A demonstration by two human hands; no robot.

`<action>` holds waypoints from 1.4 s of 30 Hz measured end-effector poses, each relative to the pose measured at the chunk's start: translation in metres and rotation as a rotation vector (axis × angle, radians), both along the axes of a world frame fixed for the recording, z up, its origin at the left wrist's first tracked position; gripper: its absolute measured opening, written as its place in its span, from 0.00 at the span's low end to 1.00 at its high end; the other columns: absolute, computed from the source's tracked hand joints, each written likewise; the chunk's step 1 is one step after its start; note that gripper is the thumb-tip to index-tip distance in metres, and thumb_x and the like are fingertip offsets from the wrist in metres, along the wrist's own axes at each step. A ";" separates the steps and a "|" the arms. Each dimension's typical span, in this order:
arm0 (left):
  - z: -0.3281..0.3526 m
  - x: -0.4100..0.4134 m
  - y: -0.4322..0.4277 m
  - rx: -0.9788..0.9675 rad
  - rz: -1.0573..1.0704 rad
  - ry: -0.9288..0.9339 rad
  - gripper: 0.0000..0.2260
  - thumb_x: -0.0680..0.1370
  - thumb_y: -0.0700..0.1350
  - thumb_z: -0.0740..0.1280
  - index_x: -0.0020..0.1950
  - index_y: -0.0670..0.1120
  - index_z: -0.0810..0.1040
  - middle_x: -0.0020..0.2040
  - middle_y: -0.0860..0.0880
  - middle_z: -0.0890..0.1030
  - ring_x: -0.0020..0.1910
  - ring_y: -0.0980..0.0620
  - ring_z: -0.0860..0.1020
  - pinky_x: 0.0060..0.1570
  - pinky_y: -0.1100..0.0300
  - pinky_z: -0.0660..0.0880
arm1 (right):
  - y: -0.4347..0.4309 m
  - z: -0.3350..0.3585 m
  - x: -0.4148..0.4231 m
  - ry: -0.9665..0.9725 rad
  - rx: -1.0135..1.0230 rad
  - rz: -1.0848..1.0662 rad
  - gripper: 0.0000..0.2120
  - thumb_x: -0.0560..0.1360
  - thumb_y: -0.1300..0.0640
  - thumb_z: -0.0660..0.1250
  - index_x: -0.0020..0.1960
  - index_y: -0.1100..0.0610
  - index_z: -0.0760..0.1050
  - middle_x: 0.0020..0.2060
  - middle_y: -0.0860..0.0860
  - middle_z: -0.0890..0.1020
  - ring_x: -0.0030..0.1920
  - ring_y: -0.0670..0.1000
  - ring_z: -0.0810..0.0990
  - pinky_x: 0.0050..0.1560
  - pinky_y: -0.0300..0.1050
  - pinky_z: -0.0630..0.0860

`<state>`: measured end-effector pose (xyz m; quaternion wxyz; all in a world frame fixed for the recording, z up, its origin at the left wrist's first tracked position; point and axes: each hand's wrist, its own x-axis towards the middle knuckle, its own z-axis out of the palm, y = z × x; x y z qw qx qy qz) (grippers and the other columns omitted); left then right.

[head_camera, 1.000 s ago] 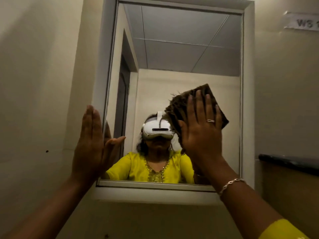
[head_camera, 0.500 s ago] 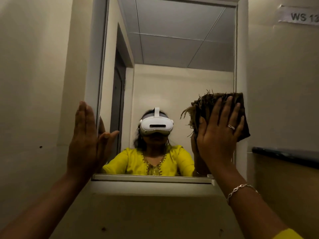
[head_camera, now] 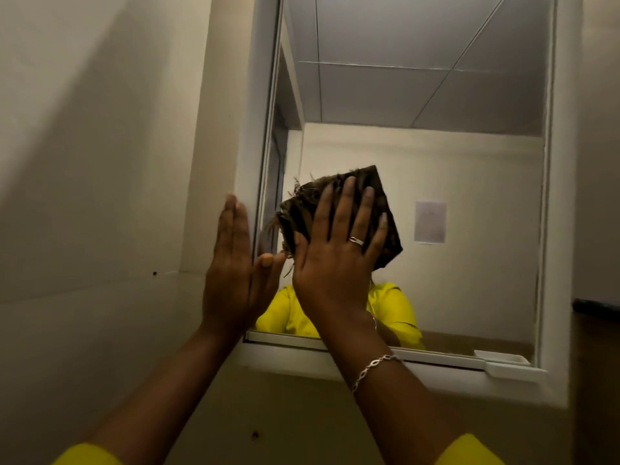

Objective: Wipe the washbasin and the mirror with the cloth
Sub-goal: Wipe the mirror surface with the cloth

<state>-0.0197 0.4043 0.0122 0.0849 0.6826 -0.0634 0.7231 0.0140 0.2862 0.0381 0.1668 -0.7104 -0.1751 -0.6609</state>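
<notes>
A white-framed mirror (head_camera: pixel 436 162) hangs on the wall in front of me. My right hand (head_camera: pixel 339 250) lies flat with fingers spread, pressing a dark brown frayed cloth (head_camera: pixel 385 209) against the lower left part of the glass. My left hand (head_camera: pixel 235 263) rests flat and holds nothing, its palm against the mirror's left frame, thumb out toward the glass. The washbasin is out of view. The cloth hides most of the reflected person; only yellow sleeves show.
A beige wall (head_camera: pixel 100 196) fills the left side. A dark ledge (head_camera: pixel 597 305) juts out at the right beside the mirror. The white sill (head_camera: pixel 436 367) runs under the glass with a small clip (head_camera: pixel 503 359) at its right end.
My right hand has slid the cloth from the mirror's right edge leftward across the glass to near my left hand. The view has shifted left; my left hand stays on the frame.
</notes>
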 end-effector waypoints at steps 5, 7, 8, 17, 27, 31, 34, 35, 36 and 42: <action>0.000 -0.004 0.001 -0.004 -0.159 0.012 0.34 0.80 0.60 0.42 0.71 0.31 0.53 0.73 0.36 0.55 0.73 0.43 0.54 0.71 0.68 0.51 | 0.036 0.000 -0.009 -0.007 -0.079 -0.008 0.29 0.78 0.44 0.45 0.74 0.59 0.52 0.74 0.60 0.58 0.74 0.62 0.55 0.70 0.61 0.50; -0.002 -0.004 0.003 -0.016 -0.177 0.015 0.34 0.80 0.60 0.43 0.71 0.31 0.53 0.72 0.34 0.56 0.73 0.43 0.55 0.70 0.70 0.52 | 0.040 -0.001 -0.008 -0.021 -0.110 -0.015 0.29 0.78 0.43 0.45 0.74 0.58 0.52 0.74 0.60 0.58 0.74 0.62 0.55 0.70 0.61 0.50; -0.003 -0.004 0.003 -0.014 -0.172 0.017 0.34 0.80 0.60 0.43 0.71 0.31 0.53 0.72 0.33 0.57 0.73 0.43 0.55 0.70 0.70 0.52 | 0.038 -0.001 -0.007 -0.033 -0.126 -0.017 0.29 0.78 0.43 0.45 0.74 0.58 0.52 0.74 0.60 0.59 0.74 0.62 0.55 0.70 0.61 0.50; -0.003 -0.006 -0.001 -0.018 -0.018 0.030 0.35 0.79 0.61 0.44 0.71 0.32 0.55 0.72 0.33 0.57 0.72 0.40 0.57 0.67 0.62 0.59 | -0.004 -0.003 0.001 -0.096 -0.226 0.087 0.28 0.78 0.45 0.51 0.74 0.58 0.55 0.74 0.60 0.58 0.74 0.60 0.52 0.71 0.60 0.50; -0.008 0.000 0.005 0.021 0.151 0.012 0.37 0.72 0.48 0.69 0.71 0.30 0.54 0.72 0.32 0.56 0.73 0.41 0.53 0.71 0.69 0.49 | -0.098 -0.008 0.027 -0.069 -0.271 -0.011 0.28 0.79 0.46 0.50 0.75 0.57 0.53 0.75 0.59 0.55 0.75 0.59 0.52 0.72 0.58 0.48; -0.014 0.000 0.006 0.015 0.159 0.025 0.38 0.72 0.48 0.69 0.72 0.31 0.54 0.73 0.32 0.55 0.74 0.43 0.52 0.71 0.68 0.49 | -0.142 -0.011 0.042 -0.026 -0.205 -0.062 0.29 0.79 0.45 0.48 0.76 0.56 0.49 0.75 0.58 0.52 0.75 0.58 0.48 0.73 0.56 0.46; -0.017 0.000 0.004 0.008 0.147 0.025 0.38 0.72 0.48 0.68 0.72 0.31 0.53 0.73 0.33 0.55 0.75 0.45 0.51 0.71 0.68 0.49 | -0.170 -0.013 0.051 -0.015 -0.135 -0.092 0.28 0.79 0.45 0.45 0.75 0.56 0.49 0.75 0.59 0.53 0.75 0.59 0.49 0.72 0.56 0.48; -0.017 0.000 0.004 0.008 0.148 0.026 0.37 0.72 0.48 0.68 0.72 0.31 0.53 0.73 0.32 0.55 0.75 0.46 0.50 0.72 0.68 0.49 | -0.177 -0.013 0.053 -0.014 -0.116 -0.102 0.28 0.79 0.45 0.45 0.75 0.57 0.49 0.75 0.59 0.54 0.75 0.59 0.50 0.72 0.56 0.49; -0.018 0.000 0.004 0.005 0.149 0.031 0.37 0.72 0.47 0.68 0.72 0.31 0.53 0.73 0.32 0.55 0.75 0.47 0.49 0.72 0.68 0.49 | -0.183 -0.015 0.054 -0.011 -0.099 -0.111 0.28 0.79 0.45 0.44 0.75 0.57 0.50 0.75 0.60 0.54 0.75 0.59 0.50 0.72 0.56 0.49; -0.032 -0.002 0.004 -0.048 0.115 0.087 0.31 0.78 0.50 0.59 0.73 0.32 0.51 0.74 0.33 0.53 0.75 0.54 0.45 0.70 0.71 0.46 | -0.177 -0.026 0.053 0.068 0.130 -0.146 0.30 0.79 0.43 0.44 0.75 0.59 0.50 0.75 0.60 0.54 0.74 0.61 0.51 0.71 0.58 0.49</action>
